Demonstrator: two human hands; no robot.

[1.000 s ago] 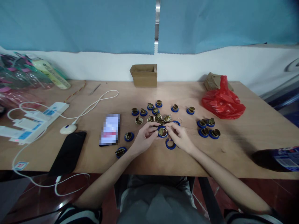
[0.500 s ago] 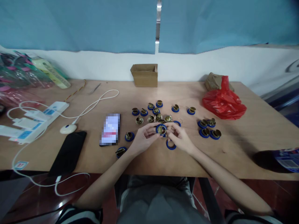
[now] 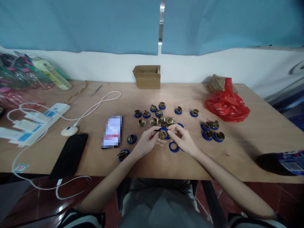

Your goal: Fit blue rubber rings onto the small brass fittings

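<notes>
My left hand (image 3: 146, 141) and my right hand (image 3: 181, 138) meet over the middle of the wooden table (image 3: 249, 139). Between their fingertips they pinch a small brass part with a blue ring (image 3: 163, 134), held just above the tabletop. A loose blue ring (image 3: 174, 146) lies under my right hand. Several more brass parts in blue rings (image 3: 157, 113) are scattered just beyond my hands. A cluster of the same ringed brass parts (image 3: 212, 130) sits to the right. Two others (image 3: 131, 138) (image 3: 123, 154) lie to the left of my left hand.
A phone with a lit screen (image 3: 112, 131) and a black phone (image 3: 70, 155) lie at the left. White power strips (image 3: 33, 122) with cables and a round white switch (image 3: 69, 131) are farther left. A cardboard box (image 3: 147, 76) stands at the back, a red bag (image 3: 226, 103) at right.
Both hands kept hold of the ringed brass part and turned it between the fingers. It rose slightly, then came back down a little. Nothing else on the table moved.
</notes>
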